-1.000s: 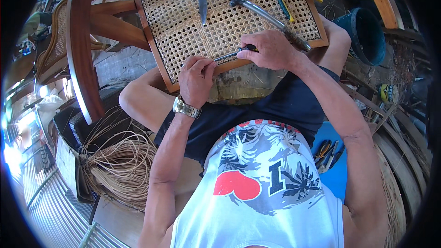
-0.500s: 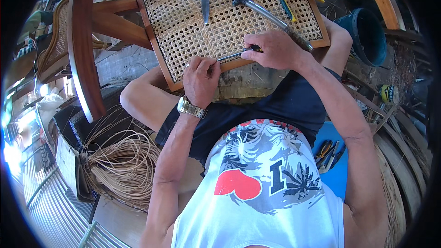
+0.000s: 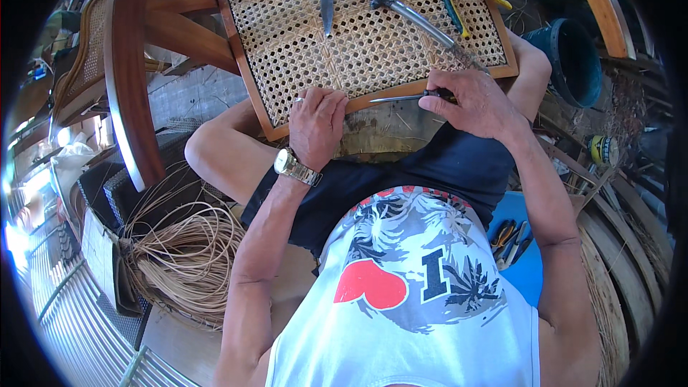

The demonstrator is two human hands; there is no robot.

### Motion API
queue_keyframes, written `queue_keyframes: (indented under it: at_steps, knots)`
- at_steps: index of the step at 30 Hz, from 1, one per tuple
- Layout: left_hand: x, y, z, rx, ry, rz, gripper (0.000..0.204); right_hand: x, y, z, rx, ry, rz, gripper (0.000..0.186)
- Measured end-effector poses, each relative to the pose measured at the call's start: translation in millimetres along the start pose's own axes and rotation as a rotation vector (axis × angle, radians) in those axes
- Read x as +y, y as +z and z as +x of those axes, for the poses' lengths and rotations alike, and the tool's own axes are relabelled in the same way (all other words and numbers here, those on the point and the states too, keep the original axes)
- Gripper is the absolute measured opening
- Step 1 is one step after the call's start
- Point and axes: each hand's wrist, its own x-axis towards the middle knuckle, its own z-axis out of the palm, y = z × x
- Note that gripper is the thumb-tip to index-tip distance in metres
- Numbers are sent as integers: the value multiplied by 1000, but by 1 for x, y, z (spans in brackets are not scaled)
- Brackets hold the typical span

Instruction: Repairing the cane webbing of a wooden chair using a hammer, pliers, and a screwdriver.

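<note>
A woven cane panel (image 3: 287, 36) in a wooden frame (image 3: 398, 90) lies across my lap. My left hand (image 3: 314, 123), with a wristwatch, rests at the near edge of the frame. Its fingers are bent and pressed together at the edge of the weave; what they pinch is hidden. In my right hand (image 3: 476, 104) is a screwdriver-like pointed tool (image 3: 398, 99) with a dark handle, its metal tip aimed left over the frame's near rail, apart from my left hand. On the cane lie a hammer (image 3: 416, 16), a flat metal blade (image 3: 327, 3) and yellow-handled pliers (image 3: 453, 11).
A coil of cane strands (image 3: 190, 261) lies at the left. Wooden chair legs (image 3: 132, 72) rise at the upper left. A dark green bucket (image 3: 575, 63) and a small yellow can (image 3: 602, 149) stand at the right. Several tools sit in a blue tray (image 3: 527, 283) by my right side.
My right hand has moved right and slightly down with the pointed tool, drawing its tip away from my left hand. The left hand stays almost in place at the frame edge.
</note>
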Motion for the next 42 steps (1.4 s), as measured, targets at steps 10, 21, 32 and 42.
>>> queue_keyframes:
  at_steps: [10,21,32,42]
  knots:
    - [0,8,-1,66,46,49,10,1,8,-3,27,20,21,41]
    - [17,-1,1,-175,-436,-211,15,4,1,-14,40,72,125,43]
    - [-14,-13,12,-215,72,-90,22,-2,5,-24,-50,131,136,43]
    - [-34,-21,59,-537,225,-228,9,0,14,-33,-18,136,189,46]
